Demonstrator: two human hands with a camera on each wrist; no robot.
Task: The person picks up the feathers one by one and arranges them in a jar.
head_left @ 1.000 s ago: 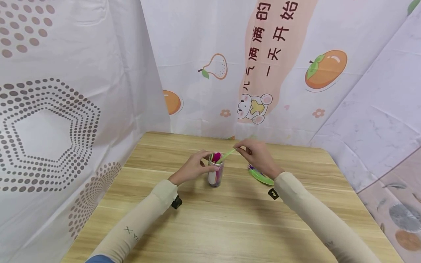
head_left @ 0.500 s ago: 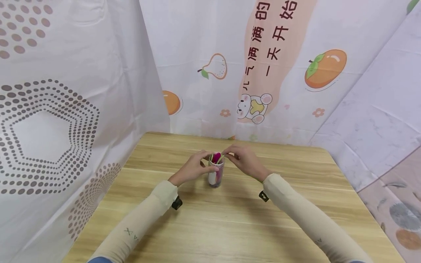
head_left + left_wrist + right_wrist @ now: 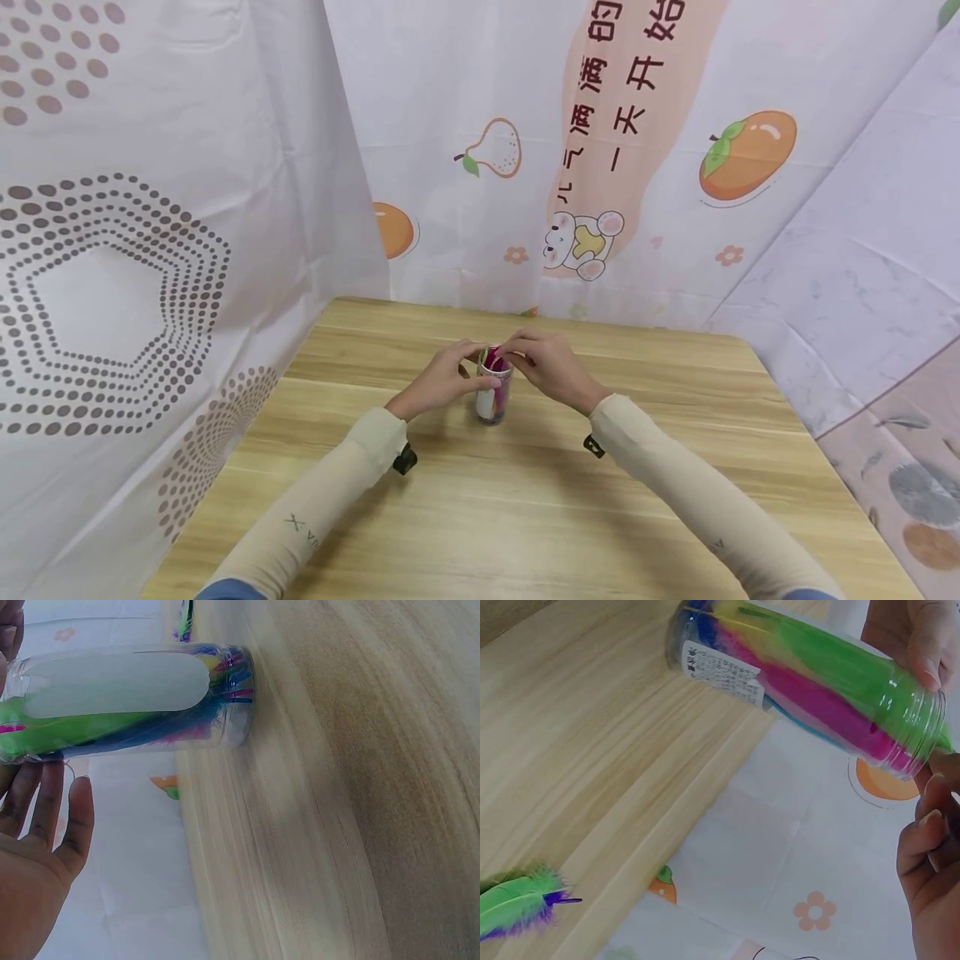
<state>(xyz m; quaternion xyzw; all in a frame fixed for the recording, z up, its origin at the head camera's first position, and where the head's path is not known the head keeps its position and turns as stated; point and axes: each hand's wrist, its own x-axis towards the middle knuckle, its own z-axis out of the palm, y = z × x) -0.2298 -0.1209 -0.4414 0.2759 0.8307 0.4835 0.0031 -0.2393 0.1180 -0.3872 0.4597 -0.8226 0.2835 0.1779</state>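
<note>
A clear plastic jar point(image 3: 492, 400) stands upright on the table, filled with colourful feathers. Through its wall I see green, magenta point(image 3: 802, 697), blue and yellow ones, and a white label. My left hand point(image 3: 444, 379) grips the jar near its rim, thumb on the near side. At the mouth, my right hand point(image 3: 551, 367) pinches the end of a green feather point(image 3: 945, 740), most of which sits inside the jar. The fingertips partly hide that end. A loose green and purple feather point(image 3: 517, 904) lies on the table, hidden in the head view by the right hand and forearm.
The wooden table point(image 3: 465, 517) extends around the jar toward the near side. White printed cloth point(image 3: 450, 183) hangs behind the table and at its left. Each sleeve has a dark wrist camera point(image 3: 405, 458) strapped at its cuff.
My right hand has moved left and slightly down to the jar mouth, taking the green feather further in. My left hand keeps its hold on the jar.
</note>
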